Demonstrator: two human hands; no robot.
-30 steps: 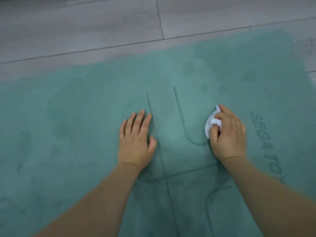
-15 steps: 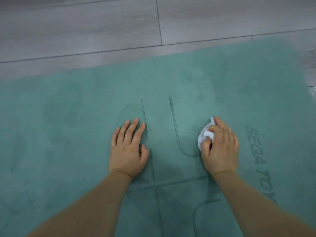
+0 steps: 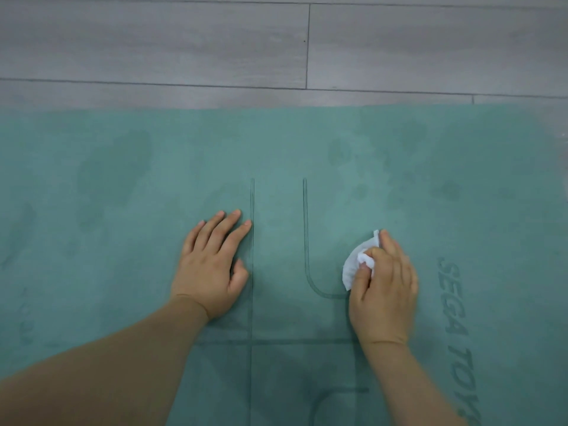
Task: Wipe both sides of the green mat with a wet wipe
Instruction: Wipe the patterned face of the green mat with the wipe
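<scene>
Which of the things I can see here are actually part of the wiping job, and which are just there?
Part of the job:
flat green mat with printed lines
crumpled white wet wipe
right hand, gripping the wipe
left hand, resting flat on the mat

Just there:
grey wood-plank floor

There was one green mat [image 3: 153,179] spread on the floor [image 3: 153,41], and one white wet wipe [image 3: 356,265] on it. Two hands were at work: one left hand [image 3: 209,269] and one right hand [image 3: 384,296] (two bare forearms with them). Printed on the mat was one line of lettering [image 3: 455,327], along its right side.
</scene>
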